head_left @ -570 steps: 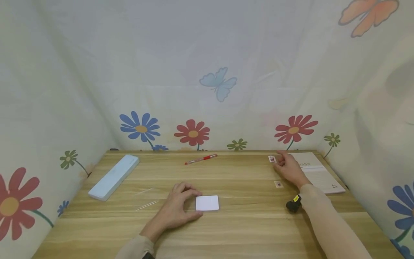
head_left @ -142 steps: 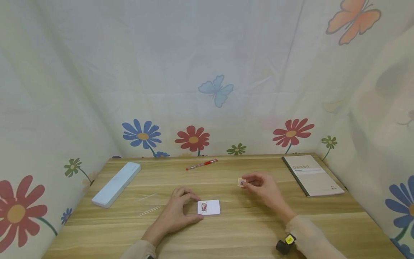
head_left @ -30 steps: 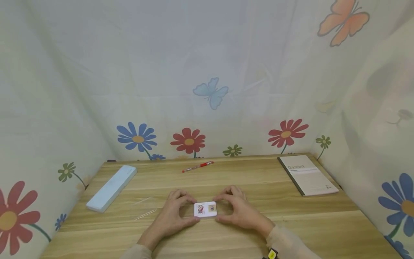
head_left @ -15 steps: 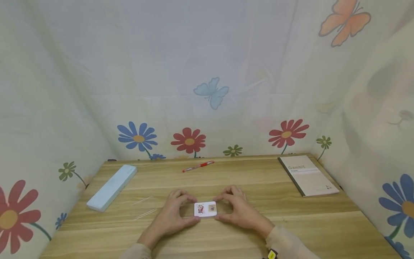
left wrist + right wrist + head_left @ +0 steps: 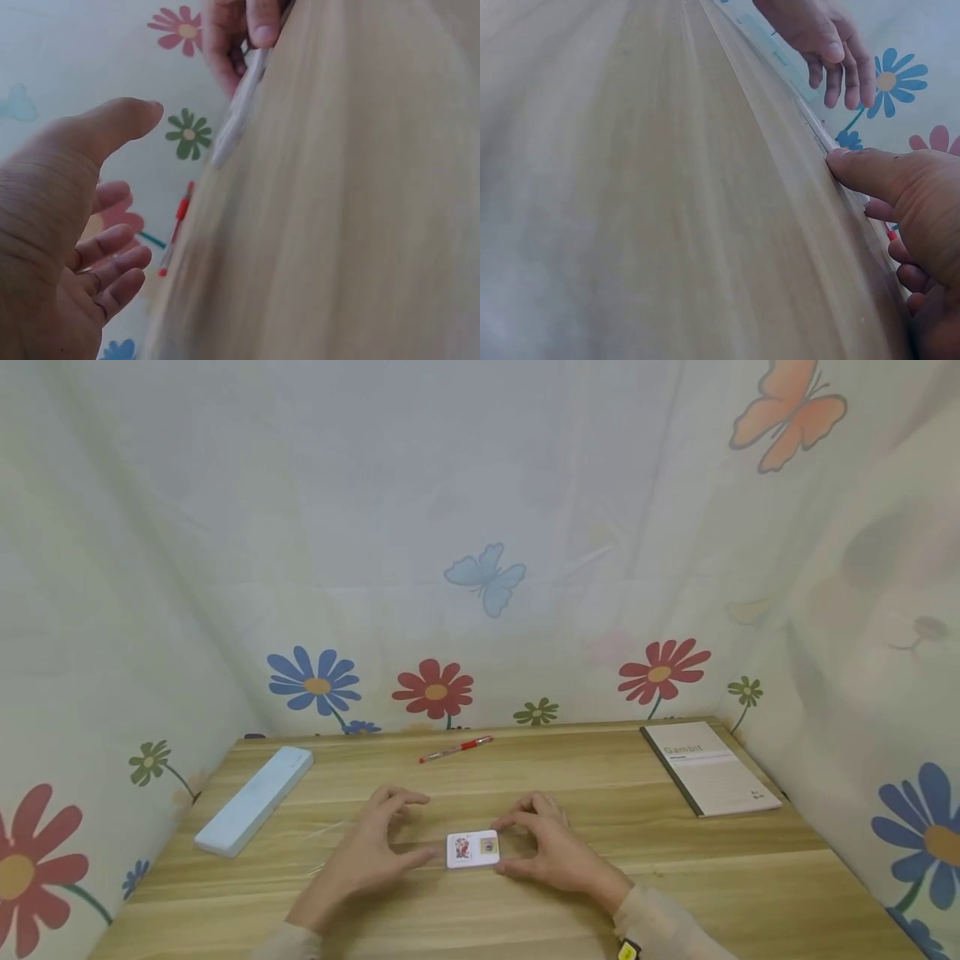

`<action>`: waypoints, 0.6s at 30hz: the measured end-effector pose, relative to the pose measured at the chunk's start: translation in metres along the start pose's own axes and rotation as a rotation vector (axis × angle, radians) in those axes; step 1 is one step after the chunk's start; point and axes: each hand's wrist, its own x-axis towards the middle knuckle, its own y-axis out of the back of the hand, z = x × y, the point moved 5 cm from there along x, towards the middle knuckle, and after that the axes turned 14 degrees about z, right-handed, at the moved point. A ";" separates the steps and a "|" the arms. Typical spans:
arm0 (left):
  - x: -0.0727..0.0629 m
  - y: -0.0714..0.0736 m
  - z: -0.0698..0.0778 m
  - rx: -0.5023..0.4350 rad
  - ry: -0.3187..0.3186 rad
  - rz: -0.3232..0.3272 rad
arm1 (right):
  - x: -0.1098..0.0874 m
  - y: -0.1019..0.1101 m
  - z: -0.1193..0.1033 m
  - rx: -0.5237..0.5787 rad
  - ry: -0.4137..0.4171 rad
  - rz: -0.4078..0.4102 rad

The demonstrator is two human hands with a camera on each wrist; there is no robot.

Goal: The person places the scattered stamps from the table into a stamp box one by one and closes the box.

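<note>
A small flat white box with rounded corners lies on the wooden table in the head view. On its top sit two stamp-like pictures: a red figure at the left and a yellowish square at the right. My right hand pinches the box's right end between thumb and fingers. Apart from the left end, my left hand holds nothing, its thumb and fingers spread. The left wrist view shows the box edge-on, and that hand is clear of it.
A pale blue case lies at the left, a red pen at the back. At the right back is a notebook. A clear thin sheet lies partly behind my left hand. A flower-printed curtain encloses the table.
Both pictures, earlier loose on the table at the right, now lie on the box, carried by my right hand. Within the last half second my left hand has let go and moved left.
</note>
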 end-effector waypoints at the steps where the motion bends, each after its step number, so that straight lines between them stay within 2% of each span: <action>1: 0.001 0.005 -0.001 0.018 -0.005 0.011 | 0.000 0.000 0.000 0.000 0.001 0.001; 8: 0.000 0.038 -0.017 0.116 -0.078 0.112 | 0.000 0.000 0.002 -0.002 0.001 -0.004; 13: -0.005 0.056 -0.033 0.083 -0.143 0.145 | 0.000 0.001 0.002 -0.003 0.009 0.007; 18: -0.019 0.068 -0.055 0.094 -0.143 0.157 | 0.000 0.001 0.001 -0.002 0.020 0.005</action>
